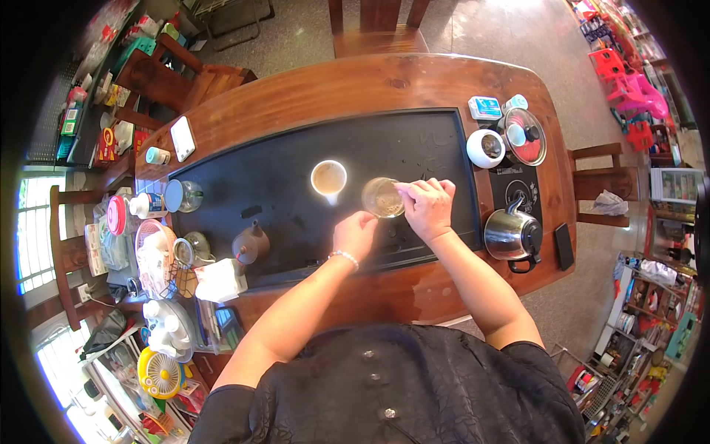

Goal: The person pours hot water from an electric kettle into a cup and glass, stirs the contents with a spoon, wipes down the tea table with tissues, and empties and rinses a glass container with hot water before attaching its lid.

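My right hand [430, 207] grips the right side of a clear glass cup [382, 197] over the black tray [274, 159]. A little pale liquid seems to show inside the glass. My left hand [355, 235], with a beaded bracelet at its wrist, is closed close to the glass's lower left edge. Its fingertips are partly hidden, so what they hold, if anything, is unclear. Left of the glass, a white cup [328, 179] with tan-brown contents stands on the tray, a narrow handle or spout pointing toward me.
A brown teapot [251, 243] and glass jar [190, 196] stand at left, near a wire basket [185, 275]. To the right are a steel kettle [510, 233], a white round pot [486, 149], a glass-lidded pan [526, 140] and a dark phone [564, 247].
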